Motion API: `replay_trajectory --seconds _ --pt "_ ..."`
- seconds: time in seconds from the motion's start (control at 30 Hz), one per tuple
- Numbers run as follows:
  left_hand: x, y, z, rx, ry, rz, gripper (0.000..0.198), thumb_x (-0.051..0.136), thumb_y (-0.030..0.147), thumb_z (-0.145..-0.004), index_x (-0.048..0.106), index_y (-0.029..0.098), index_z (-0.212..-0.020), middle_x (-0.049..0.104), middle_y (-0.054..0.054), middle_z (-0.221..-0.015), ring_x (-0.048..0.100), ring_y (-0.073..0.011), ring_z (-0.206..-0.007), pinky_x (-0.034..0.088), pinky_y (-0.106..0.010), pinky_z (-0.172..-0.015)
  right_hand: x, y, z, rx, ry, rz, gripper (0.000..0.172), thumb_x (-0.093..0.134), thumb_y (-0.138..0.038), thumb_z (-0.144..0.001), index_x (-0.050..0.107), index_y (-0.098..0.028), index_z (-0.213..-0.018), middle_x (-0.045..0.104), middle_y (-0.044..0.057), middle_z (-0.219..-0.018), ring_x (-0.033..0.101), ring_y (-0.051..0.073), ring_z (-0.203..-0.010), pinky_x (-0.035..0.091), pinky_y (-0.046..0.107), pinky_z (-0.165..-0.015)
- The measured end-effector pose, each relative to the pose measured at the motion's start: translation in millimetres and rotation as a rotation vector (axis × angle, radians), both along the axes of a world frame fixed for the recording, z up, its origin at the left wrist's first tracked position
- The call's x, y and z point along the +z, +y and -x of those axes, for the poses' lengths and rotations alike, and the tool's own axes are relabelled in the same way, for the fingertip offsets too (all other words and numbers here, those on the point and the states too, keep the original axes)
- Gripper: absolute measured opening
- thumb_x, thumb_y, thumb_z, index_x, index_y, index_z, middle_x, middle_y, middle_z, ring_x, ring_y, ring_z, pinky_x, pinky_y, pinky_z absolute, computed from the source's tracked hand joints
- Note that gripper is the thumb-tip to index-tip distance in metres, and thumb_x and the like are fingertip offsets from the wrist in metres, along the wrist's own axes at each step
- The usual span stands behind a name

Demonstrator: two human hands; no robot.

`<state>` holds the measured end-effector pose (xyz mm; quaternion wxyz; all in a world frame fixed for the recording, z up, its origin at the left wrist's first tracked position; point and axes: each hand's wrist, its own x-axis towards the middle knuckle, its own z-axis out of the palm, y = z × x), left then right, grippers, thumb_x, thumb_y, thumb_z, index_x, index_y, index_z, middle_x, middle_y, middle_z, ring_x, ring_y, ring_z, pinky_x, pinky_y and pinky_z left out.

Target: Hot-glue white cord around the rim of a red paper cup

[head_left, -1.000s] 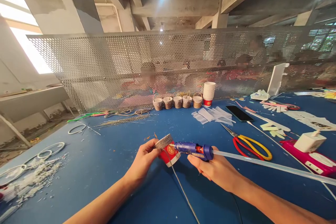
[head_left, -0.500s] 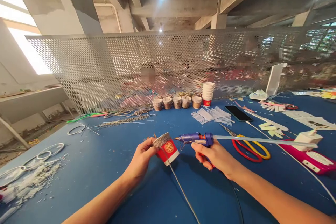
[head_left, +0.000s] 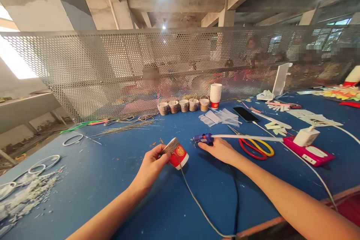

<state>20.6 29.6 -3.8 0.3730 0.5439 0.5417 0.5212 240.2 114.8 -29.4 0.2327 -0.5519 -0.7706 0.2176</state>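
Note:
My left hand (head_left: 154, 162) is closed on a red and white paper cup (head_left: 180, 153), which tilts on its side. Grey-brown cord is wound round one end of the cup, and a loose length of cord (head_left: 194, 197) trails from it to the table's front edge. To the right, my right hand (head_left: 218, 149) grips a blue glue gun (head_left: 203, 139) low over the table, its nozzle pointing left towards the cup but apart from it. A long pale glue stick (head_left: 247, 138) sticks out of the gun's back.
Several small cord-wrapped baskets (head_left: 183, 105) and a stack of paper cups (head_left: 216, 95) stand before a perforated metal screen (head_left: 118, 71). Scissors (head_left: 255, 148), a phone (head_left: 245, 114), white strips (head_left: 221, 117) and a pink power strip (head_left: 309, 152) lie right. Pale scraps (head_left: 30, 191) lie left.
My right hand has drawn the glue gun down and slightly away from the cup. The cup is still in my left hand, turned a little. The head view has shifted to the right.

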Motion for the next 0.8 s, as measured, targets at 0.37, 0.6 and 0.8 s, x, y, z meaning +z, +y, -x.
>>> replay_trajectory --seconds 0.37,0.6,0.8 --pt "-1.6 -8.0 -7.1 -0.005 0.096 -0.025 0.014 0.056 0.029 -0.069 0.06 0.018 -0.063 0.056 0.001 -0.06 0.048 -0.0152 -0.061 0.036 -0.024 -0.056 33.5 -79.2 -13.9 0.195 0.113 -0.064 0.026 0.055 -0.04 -0.085 0.055 -0.022 -0.066 0.06 0.0 -0.065 0.054 0.014 -0.058 0.038 0.024 -0.054" --pt "-3.3 -13.8 -7.5 -0.026 0.224 -0.165 0.015 0.057 0.03 -0.074 0.064 0.018 -0.068 0.059 0.001 -0.066 0.049 -0.015 -0.064 0.037 -0.023 -0.06 13.3 -63.0 46.7 0.298 0.125 -0.417 0.006 0.063 -0.019 -0.08 0.058 -0.02 -0.077 0.063 0.002 -0.08 0.059 0.016 -0.075 0.042 0.026 -0.067" --pt "-2.4 -14.2 -7.4 -0.06 0.239 -0.11 0.017 0.053 0.027 -0.076 0.062 0.017 -0.066 0.057 0.002 -0.061 0.047 -0.0137 -0.06 0.037 -0.022 -0.057 6.4 -60.2 51.8 0.28 0.239 -0.393 0.016 0.056 -0.009 -0.074 0.051 -0.02 -0.064 0.059 -0.001 -0.068 0.053 0.013 -0.063 0.039 0.024 -0.06"
